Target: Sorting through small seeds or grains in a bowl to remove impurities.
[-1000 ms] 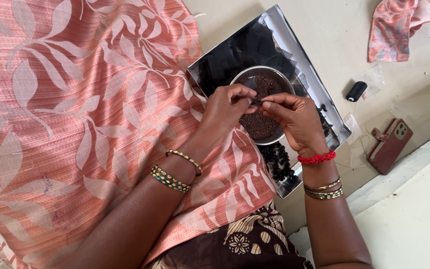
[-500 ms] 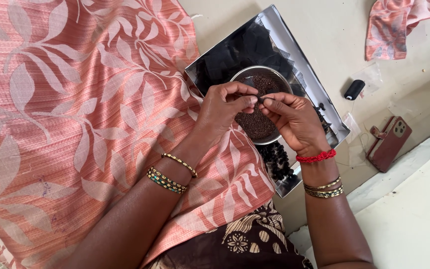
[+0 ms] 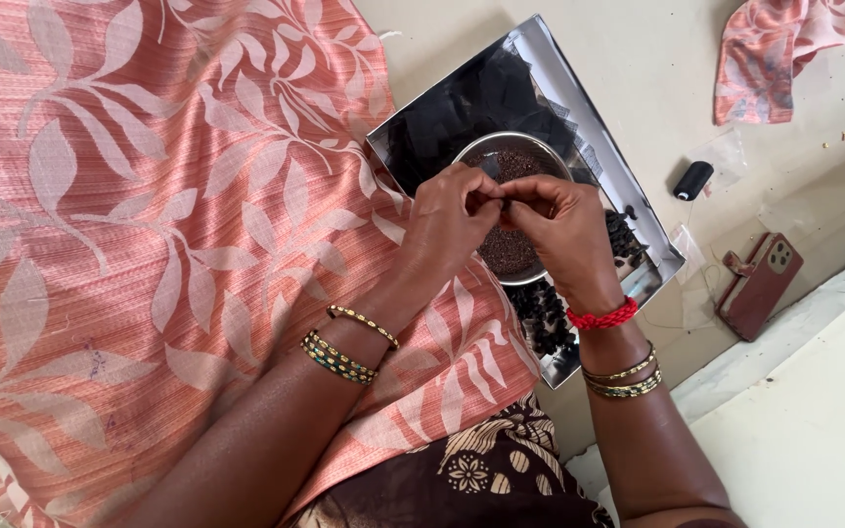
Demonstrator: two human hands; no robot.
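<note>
Dark, thin and small, the piece (image 3: pixel 494 196) pinched between the person's two hands is hard to identify; it sits right where the fingertips meet, above a round metal bowl (image 3: pixel 523 149). The left hand (image 3: pixel 455 223) comes in from the lower left with its thumb and forefinger pressed together on the piece, the remaining fingers curled in. The right hand (image 3: pixel 561 230) meets it from the right, its fingers likewise closed on the same bit (the exact grip is partly hidden by the knuckles). The two hands touch at the fingertips.

The bowl holds a dark brown, grainy filling (image 3: pixel 511 249) and rests in a shiny metal tray (image 3: pixel 540 49), which lies tilted on the pale floor (image 3: pixel 638 68). Black sheets (image 3: pixel 471 98) lie in the tray's upper part, and a heap of small black bits (image 3: pixel 548 328) lies in its lower part, just beside the bowl.

A peach cloth with a pale leaf pattern (image 3: pixel 149 215) covers the lap on the left, touching the tray's edge. Gold and green bangles (image 3: pixel 344 347) ring the left wrist; a red thread (image 3: pixel 600 317) and gold bangles (image 3: pixel 623 376) ring the right. On the floor to the right lie a black thread spool (image 3: pixel 693 180), a phone in a reddish-brown case (image 3: pixel 760 284), and, well apart at the top, a crumpled pink cloth (image 3: pixel 784 54).
</note>
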